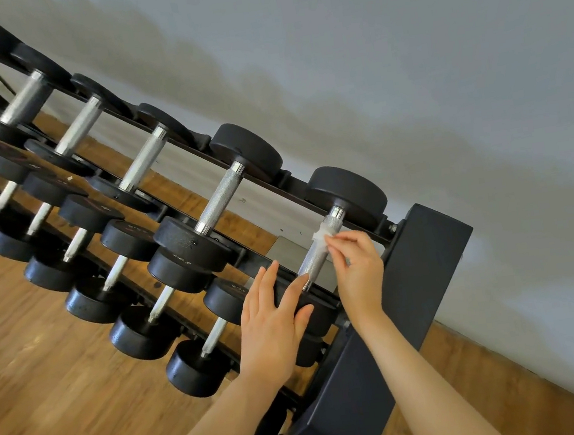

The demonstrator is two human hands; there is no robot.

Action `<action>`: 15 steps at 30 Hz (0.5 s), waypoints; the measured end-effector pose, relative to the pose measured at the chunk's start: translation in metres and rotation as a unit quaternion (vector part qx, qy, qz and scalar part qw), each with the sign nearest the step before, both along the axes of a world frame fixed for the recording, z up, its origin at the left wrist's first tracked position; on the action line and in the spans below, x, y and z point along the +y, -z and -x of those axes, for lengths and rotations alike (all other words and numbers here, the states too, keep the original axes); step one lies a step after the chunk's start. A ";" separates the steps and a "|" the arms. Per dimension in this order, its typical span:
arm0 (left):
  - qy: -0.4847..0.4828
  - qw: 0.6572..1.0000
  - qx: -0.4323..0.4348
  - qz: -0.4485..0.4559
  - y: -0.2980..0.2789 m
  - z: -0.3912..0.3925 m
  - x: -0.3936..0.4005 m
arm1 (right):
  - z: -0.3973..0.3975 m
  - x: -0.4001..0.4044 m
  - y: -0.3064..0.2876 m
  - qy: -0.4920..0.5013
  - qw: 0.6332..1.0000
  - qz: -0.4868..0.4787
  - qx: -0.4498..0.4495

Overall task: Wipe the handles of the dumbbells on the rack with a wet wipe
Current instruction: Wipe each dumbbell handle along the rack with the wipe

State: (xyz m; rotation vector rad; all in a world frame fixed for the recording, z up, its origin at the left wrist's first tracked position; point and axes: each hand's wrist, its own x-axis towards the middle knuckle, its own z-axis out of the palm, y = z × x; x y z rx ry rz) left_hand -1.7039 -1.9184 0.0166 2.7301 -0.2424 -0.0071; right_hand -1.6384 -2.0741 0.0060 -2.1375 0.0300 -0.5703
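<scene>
At the rack's right end the right hand pinched the wet wipe against the top row's end dumbbell handle — left hand flat, steadying its near head — next, strokes along it

Grey wall, wooden floor

Grey wall — smudged, wooden floor below
</scene>
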 end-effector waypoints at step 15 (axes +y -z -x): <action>0.000 1.000 0.007 -0.009 0.003 -0.001 -0.001 | 0.001 0.004 0.003 0.029 0.995 -0.096 0.025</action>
